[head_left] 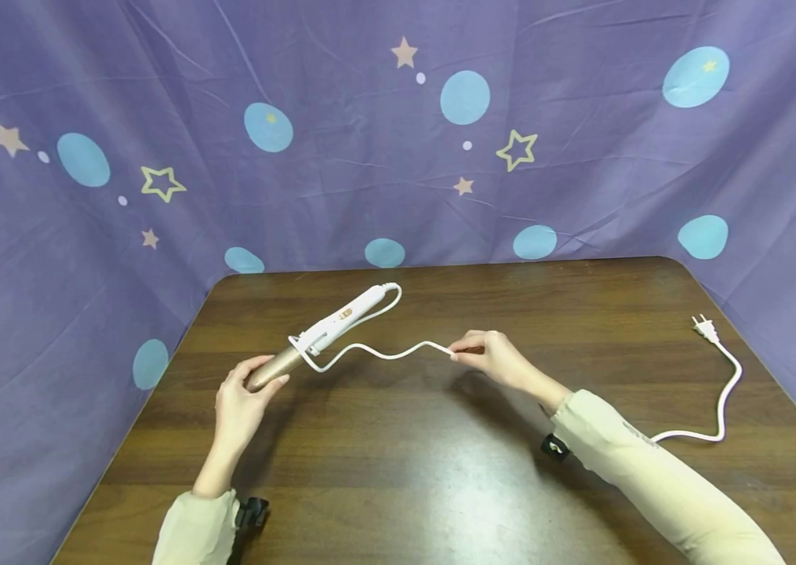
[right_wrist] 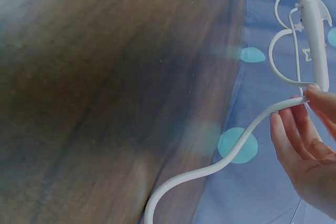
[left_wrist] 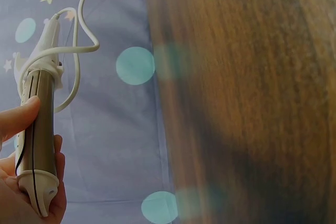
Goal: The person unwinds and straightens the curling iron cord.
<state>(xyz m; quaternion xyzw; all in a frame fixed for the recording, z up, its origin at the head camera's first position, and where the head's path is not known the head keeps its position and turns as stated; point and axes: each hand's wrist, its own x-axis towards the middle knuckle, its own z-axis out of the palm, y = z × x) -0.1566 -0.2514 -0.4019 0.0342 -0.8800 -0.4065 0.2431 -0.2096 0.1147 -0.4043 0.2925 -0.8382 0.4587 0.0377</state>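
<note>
A white curling iron point(head_left: 341, 318) with a gold-brown barrel slants above the table at left. My left hand point(head_left: 238, 404) grips the barrel near its tip, thumb on one side and fingers on the other, as the left wrist view also shows. From the handle's far end the white cord point(head_left: 389, 357) loops back and passes around the iron where handle meets barrel, then runs in waves to the right. My right hand point(head_left: 499, 361) pinches that cord between thumb and fingertips. In the right wrist view the cord point(right_wrist: 210, 169) continues beyond the pinch.
The two-pin plug point(head_left: 706, 329) lies at the right side of the brown wooden table point(head_left: 383, 486), its cord curving under the right sleeve point(head_left: 623, 447). A purple curtain point(head_left: 341, 188) with stars and blue dots hangs behind and beside the table.
</note>
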